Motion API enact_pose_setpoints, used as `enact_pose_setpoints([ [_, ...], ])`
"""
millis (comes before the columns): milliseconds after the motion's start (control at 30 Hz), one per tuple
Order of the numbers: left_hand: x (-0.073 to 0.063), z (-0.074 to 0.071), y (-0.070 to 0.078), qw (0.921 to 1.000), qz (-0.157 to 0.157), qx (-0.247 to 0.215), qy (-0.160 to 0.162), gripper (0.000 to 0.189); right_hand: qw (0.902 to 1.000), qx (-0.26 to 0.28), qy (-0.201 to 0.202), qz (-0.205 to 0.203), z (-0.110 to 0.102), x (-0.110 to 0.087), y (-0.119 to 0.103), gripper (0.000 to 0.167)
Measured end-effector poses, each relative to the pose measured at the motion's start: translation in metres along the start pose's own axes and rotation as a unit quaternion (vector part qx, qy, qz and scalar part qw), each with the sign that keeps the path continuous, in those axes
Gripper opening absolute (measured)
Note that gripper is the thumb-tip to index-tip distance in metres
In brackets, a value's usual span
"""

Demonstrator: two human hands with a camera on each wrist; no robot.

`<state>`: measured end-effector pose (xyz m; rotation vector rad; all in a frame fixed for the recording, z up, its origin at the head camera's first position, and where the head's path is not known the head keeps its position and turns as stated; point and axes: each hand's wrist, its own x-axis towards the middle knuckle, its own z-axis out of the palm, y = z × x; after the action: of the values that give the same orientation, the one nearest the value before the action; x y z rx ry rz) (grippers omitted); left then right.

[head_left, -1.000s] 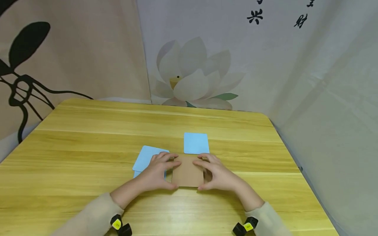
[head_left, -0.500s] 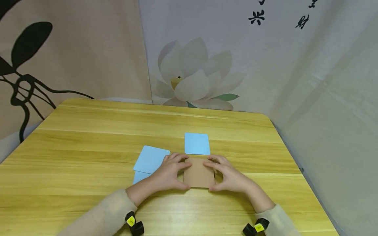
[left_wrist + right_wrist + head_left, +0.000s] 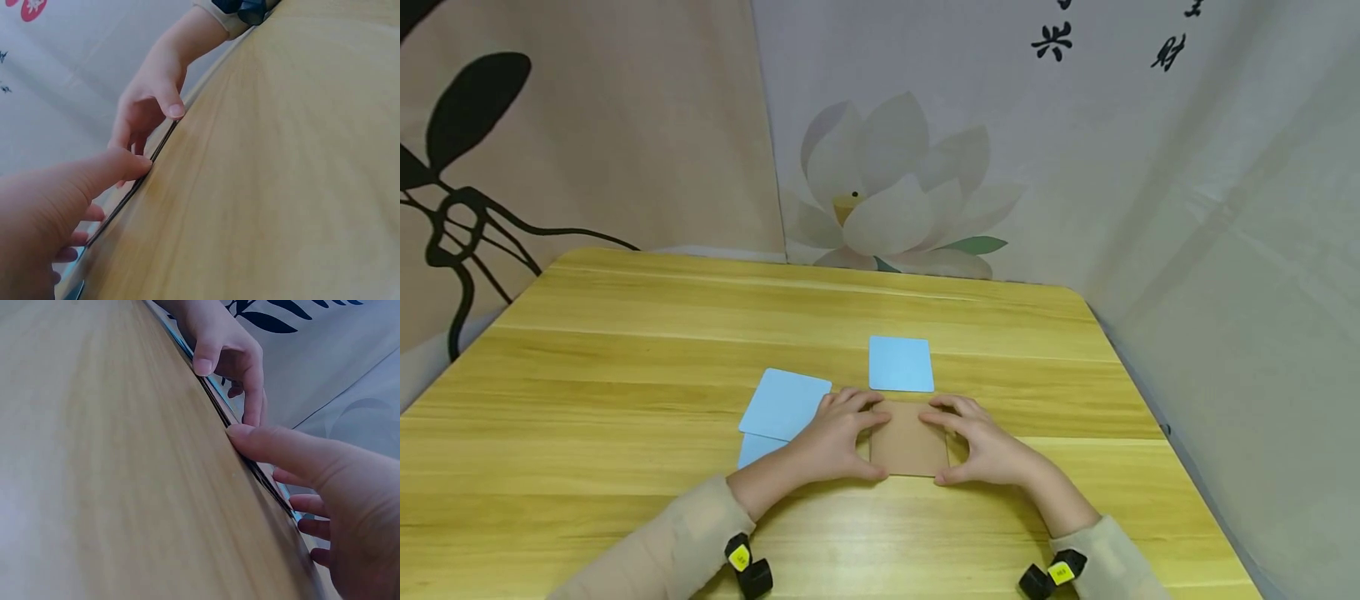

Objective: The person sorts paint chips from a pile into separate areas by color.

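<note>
A brown square card (image 3: 909, 440) lies flat near the middle of the wooden table, between both hands. My left hand (image 3: 838, 437) holds its left side, thumb at the near corner and fingers toward the far one. On the opposite side my right hand (image 3: 981, 439) grips it the same way. Seen edge-on in the right wrist view, thin dark layered edges (image 3: 217, 403) run under the thumbs. Just beyond the brown card sits a light blue square card (image 3: 901, 364). Two more blue cards overlap to the left, a farther one (image 3: 782, 404) and a nearer one (image 3: 758, 450), partly behind my left hand.
The wooden table (image 3: 625, 375) has rounded far corners and spreads out around the cards. Behind it hangs a pale curtain (image 3: 1150, 167) printed with a lotus and dark lettering. Black wrist cameras sit on both sleeves.
Both hands have slid the brown card to the right, mostly in the first half second, and now it lies in front of the far blue card. The blue cards have stayed put.
</note>
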<state>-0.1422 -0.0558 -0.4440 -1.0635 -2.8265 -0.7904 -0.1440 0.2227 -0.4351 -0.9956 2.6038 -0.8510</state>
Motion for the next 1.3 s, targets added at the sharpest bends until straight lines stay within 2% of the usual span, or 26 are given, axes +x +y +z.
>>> enact_pose_setpoints([
  [467,-0.003,-0.002,-0.003,0.9999,0.004,-0.004,-0.012,0.076,1.0000,0.003,-0.003,-0.008,-0.001,-0.001,0.000,0.082],
  [767,-0.007,-0.015,-0.015,0.9992,0.022,-0.034,0.002,0.075,0.9981,-0.006,0.061,-0.012,0.004,0.004,-0.012,0.079],
  [1033,-0.022,-0.036,-0.033,0.9983,-0.003,-0.058,0.008,0.075,0.9909,-0.027,0.131,-0.017,0.017,0.017,-0.025,0.075],
  [1300,-0.041,-0.051,-0.058,0.9975,-0.017,-0.058,0.036,0.075,0.9867,-0.059,0.148,-0.033,0.028,0.034,-0.039,0.074],
])
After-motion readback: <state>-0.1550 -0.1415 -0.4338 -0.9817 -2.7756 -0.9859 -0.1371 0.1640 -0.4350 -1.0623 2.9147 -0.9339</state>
